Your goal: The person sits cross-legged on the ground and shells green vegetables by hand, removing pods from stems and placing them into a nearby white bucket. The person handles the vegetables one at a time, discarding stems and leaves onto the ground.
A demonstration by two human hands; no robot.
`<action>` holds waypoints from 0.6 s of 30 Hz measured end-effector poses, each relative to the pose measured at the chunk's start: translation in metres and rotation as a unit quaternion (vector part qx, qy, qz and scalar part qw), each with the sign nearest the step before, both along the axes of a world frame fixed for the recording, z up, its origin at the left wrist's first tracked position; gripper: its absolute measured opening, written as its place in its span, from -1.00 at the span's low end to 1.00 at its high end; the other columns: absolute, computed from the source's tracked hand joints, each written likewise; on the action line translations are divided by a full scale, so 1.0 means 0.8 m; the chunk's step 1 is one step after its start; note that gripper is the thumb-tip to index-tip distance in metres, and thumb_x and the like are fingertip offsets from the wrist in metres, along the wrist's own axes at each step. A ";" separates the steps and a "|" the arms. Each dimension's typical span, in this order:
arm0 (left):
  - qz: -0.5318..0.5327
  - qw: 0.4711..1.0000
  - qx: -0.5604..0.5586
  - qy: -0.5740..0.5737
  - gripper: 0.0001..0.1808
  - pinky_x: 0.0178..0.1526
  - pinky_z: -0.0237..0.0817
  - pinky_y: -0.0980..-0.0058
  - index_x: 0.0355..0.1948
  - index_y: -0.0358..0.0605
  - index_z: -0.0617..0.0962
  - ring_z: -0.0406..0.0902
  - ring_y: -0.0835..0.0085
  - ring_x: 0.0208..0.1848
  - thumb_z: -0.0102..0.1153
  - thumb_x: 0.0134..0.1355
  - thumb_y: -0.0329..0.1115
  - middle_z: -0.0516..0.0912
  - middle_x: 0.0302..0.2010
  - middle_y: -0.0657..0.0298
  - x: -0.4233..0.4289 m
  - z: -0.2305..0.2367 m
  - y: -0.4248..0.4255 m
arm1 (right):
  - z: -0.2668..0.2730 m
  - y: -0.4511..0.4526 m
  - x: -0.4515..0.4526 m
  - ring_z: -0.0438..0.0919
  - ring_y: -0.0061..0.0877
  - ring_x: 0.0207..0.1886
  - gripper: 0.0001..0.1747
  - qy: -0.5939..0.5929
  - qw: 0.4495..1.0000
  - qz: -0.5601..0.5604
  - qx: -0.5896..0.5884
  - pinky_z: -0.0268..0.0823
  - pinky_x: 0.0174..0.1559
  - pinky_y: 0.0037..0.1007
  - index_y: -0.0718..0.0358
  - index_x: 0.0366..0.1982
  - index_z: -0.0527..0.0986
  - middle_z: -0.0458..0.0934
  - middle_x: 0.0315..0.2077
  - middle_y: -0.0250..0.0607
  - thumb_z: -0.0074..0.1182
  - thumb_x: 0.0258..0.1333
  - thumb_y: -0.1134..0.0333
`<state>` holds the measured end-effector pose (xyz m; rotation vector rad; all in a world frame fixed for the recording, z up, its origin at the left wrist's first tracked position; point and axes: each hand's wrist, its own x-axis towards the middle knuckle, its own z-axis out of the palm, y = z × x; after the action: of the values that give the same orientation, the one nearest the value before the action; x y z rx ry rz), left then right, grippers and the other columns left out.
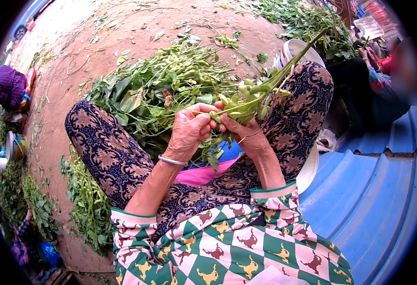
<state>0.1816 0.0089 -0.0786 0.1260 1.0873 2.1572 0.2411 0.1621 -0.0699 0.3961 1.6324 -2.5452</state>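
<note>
My right hand (pixel 249 137) grips a green soybean plant (pixel 294 62) low among its pods, and the thick bare stalk slants up to the upper right. Plump green pods (pixel 245 101) cluster just above the fingers. My left hand (pixel 190 133), with a pale bangle at the wrist, pinches the plant's thin end close to the right fingertips. Whether a single pod is in that pinch is partly hidden by the fingers. Under both hands, between my knees, lies something blue and pink (pixel 204 172), partly covered by leaves. Beyond it spreads a heap of podded soybean plants (pixel 158 89).
A white bucket (pixel 294 50) stands beyond my right knee. More plants lie in a pile (pixel 90 199) at left and another heap (pixel 311 28) at upper right. Blue corrugated sheeting (pixel 361 199) is at right, where another person (pixel 383 82) sits. Buckets (pixel 16 146) line the far left.
</note>
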 end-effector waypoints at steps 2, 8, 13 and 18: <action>-0.010 0.999 0.027 -0.016 -0.79 -0.63 0.01 0.83 -0.16 -0.30 0.52 0.20 0.82 -0.67 0.00 0.20 -0.44 0.56 -0.51 0.29 0.001 -0.009 -0.002 | -0.001 -0.002 0.001 0.47 -0.74 -0.41 -0.60 0.010 0.999 -0.002 -0.031 0.34 -0.31 -0.67 0.26 -0.02 0.47 0.56 -0.40 -0.46 0.19 0.08 0.35; -0.076 0.990 -0.088 0.077 -0.78 -0.59 0.01 0.84 -0.13 -0.25 0.51 0.19 0.85 -0.62 0.02 0.22 -0.40 0.53 -0.48 0.39 -0.007 0.043 -0.007 | -0.004 0.004 0.000 0.47 -0.73 -0.37 -0.60 0.026 0.998 0.005 -0.057 0.34 -0.29 -0.68 0.26 -0.01 0.46 0.55 -0.38 -0.47 0.17 0.11 0.31; -0.067 0.990 -0.082 0.091 -0.87 -0.64 -0.07 0.81 -0.33 -0.16 0.49 0.17 0.83 -0.67 0.14 0.22 -0.33 0.54 -0.50 0.39 -0.014 0.027 -0.020 | 0.008 -0.002 0.002 0.44 -0.74 -0.31 -0.63 0.018 0.994 0.075 0.073 0.33 -0.22 -0.63 0.20 -0.03 0.47 0.53 -0.32 -0.49 0.11 0.17 0.20; -0.013 0.994 -0.089 0.067 -0.87 -0.67 -0.07 0.78 -0.41 -0.13 0.48 0.17 0.82 -0.68 0.13 0.23 -0.34 0.55 -0.56 0.38 -0.004 0.012 0.000 | -0.016 0.001 0.001 0.43 -0.73 -0.35 -0.72 0.025 0.992 0.033 0.120 0.32 -0.29 -0.62 0.23 -0.22 0.51 0.50 -0.44 -0.50 0.04 0.22 0.15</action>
<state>0.1785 0.0088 -0.0687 0.2053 1.3413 2.0414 0.2419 0.1629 -0.0824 0.2922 1.9423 -2.3375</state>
